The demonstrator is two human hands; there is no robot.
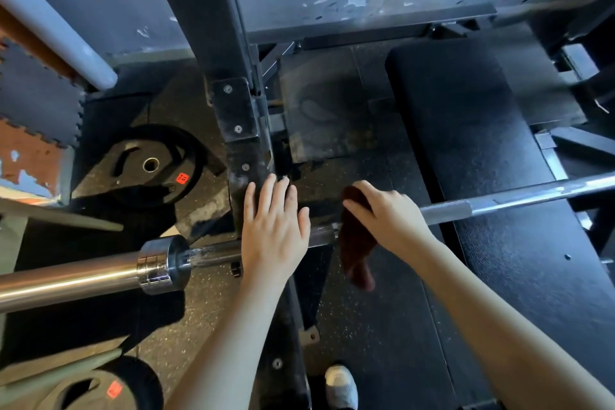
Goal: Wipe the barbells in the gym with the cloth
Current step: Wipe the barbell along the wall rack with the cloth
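The one long steel barbell in view lies on the rack with its long axis running from about 8 o'clock, where its thick polished sleeve leaves the view, to about 2 o'clock, where the thin shaft passes over the bench. The one dark reddish-brown cloth is draped over the shaft near the middle of the view, its loose end hanging toward 6 o'clock. The right hand holds it there, fingers curled down over the cloth and clamped with it on the bar.

The unwiped run of knurled shaft lies straight out from that hand toward 2 o'clock, so the stroke to come looks like a slide along the axis, and the right hand is the one placed for it.

The left hand lies at 9 o'clock of the cloth, just beside it, palm down over the shaft, its fingers straight and slightly apart, holding nothing. It seems to steady the bar.

Outward:
- One chromed collar sits at 8 o'clock.
- One black steel rack upright rises at 11 o'clock.
- One black padded bench spreads at 2 o'clock.
- Black round weight plates with orange stickers lie in two spots, one at 10 o'clock and one at 7 o'clock.
- One white shoe shows at 6 o'clock.
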